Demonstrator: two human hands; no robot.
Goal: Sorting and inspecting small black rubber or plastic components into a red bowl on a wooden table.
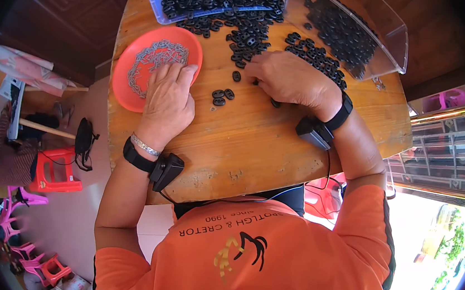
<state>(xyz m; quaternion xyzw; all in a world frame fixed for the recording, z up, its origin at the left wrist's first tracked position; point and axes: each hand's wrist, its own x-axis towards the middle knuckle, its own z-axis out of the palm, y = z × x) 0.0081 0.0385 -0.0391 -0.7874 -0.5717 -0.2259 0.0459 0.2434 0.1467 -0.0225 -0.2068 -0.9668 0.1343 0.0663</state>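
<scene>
My left hand (168, 97) reaches over the rim of a shallow orange plate (123, 91). Its fingers are bent and pressed together above a heap of small silver metal pins (150, 59); the fingertips' grip is hidden. Over the middle of the wooden table (233, 139), my right hand (289, 76) has its fingers curled down among small black oval pieces with two holes (248, 43). A bit of black shows under those fingers, but whatever they hold is hidden. Between my hands lie several loose black pieces (219, 94), plus a single one (236, 76) farther back.
At the far side, a clear bin (217, 16) is heaped with black pieces, some spilling out. A transparent container (391, 34) with more stands at the far right. Black devices with cables are strapped to both wrists. A red stool (57, 170) and a person (8, 151) are off left.
</scene>
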